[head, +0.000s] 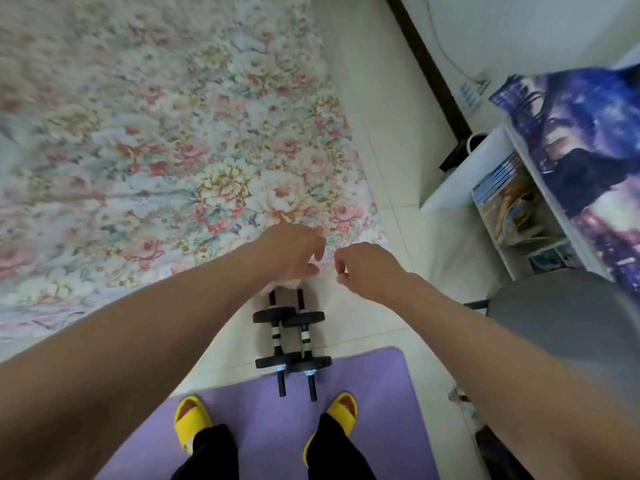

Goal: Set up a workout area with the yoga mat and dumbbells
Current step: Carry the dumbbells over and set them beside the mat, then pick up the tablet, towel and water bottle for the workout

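both hands point(289, 252) point(367, 268) seemingly pinch the floral bedspread point(166, 140) edge above two dumbbells point(291, 337) by the purple mat point(367, 386)

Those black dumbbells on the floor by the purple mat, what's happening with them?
A person in yellow slippers stands on the purple yoga mat, already unrolled on the tiled floor. The two black dumbbells lie side by side, their near ends on the mat's edge. Neither hand holds them: the left hand and right hand reach out above, near the corner of the floral bedspread.
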